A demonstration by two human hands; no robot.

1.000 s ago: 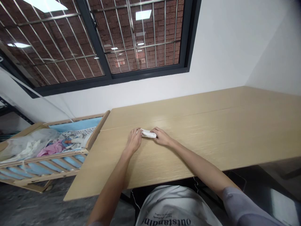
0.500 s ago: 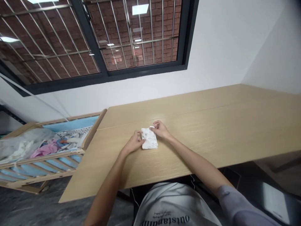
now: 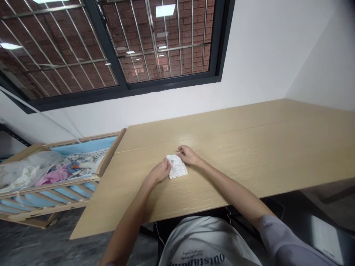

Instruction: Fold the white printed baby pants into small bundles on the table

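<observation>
Two palm-down hands, left (image 3: 160, 171) and right (image 3: 188, 155), touch a folded white cloth (image 3: 176, 166).

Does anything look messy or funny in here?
Yes, the wooden baby cot beside the table looks messy. Clothes and a whitish plastic sheet lie jumbled in it, not folded like the small white cloth touched by the left hand and right hand.

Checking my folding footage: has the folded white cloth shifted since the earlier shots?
Yes: the folded white cloth now lies slightly nearer the person, farther from the tabletop seam than before.
</observation>
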